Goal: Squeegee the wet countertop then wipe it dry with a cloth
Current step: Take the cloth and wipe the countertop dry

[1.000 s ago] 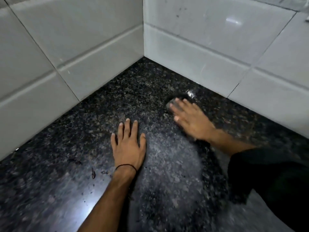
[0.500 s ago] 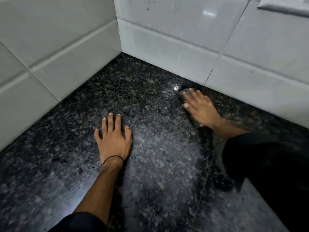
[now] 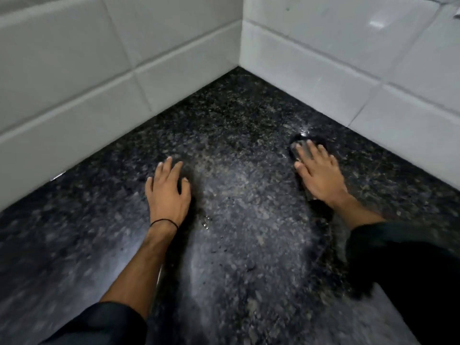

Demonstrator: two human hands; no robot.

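Right hand (image 3: 321,175): flat on top of a dark wiper (image 3: 297,148), fingers (image 3: 311,150) straight and a little apart, pressing down, not curled round it.
Wiper: lies below and to the right of the wall corner (image 3: 240,63), close to the tiled wall (image 3: 348,78) that runs off from the corner on that side. Most of it is hidden under the palm, so I cannot tell whether it is a cloth or a squeegee.
Long axis: runs from the fingertips back under the wrist, with the front end aimed roughly toward the corner.
Water: a bright glint (image 3: 304,132) sits just ahead of the wiper's front end on the corner side. A few drops (image 3: 205,224) lie further from the corner, mid worktop (image 3: 236,257).
Left hand (image 3: 168,192): resting on the worktop below and to the left of the corner, fingers loosely bent and apart, holding nothing and well apart from the wiper.
Nearer hand: the right, already on the wiper.
Next move, as I judge it: a stroke along that axis, either toward the glint or drawn back from the corner.
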